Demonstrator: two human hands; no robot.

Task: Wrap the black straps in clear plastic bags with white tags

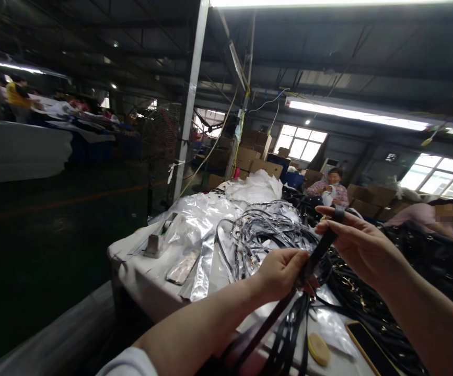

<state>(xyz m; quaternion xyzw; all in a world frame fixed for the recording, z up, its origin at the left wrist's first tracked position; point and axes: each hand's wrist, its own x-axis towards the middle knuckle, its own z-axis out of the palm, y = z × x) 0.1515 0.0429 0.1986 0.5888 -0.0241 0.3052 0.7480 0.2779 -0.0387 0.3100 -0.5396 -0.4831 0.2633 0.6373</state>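
Observation:
A black strap (322,247) runs slantwise between my hands above the table. My left hand (283,270) is closed around its lower part, with the fingers wrapped under and partly hidden. Higher up, my right hand (361,243) pinches the strap near its looped end, where a small gold-coloured bit shows by the fingertips. From below my left hand several black straps (289,334) hang down over the table's front edge. A tangled heap of black straps (267,230) with metal clasps, some in clear plastic, lies just beyond.
The white-covered table (140,279) carries clear plastic bags (195,214), a phone (183,266), a small metal block (154,245), a yellow round tin (318,349) and a yellow-edged phone (371,349). Black goods (433,271) pile up on the right. Co-workers sit behind; a metal post (190,99) rises at the table's far left.

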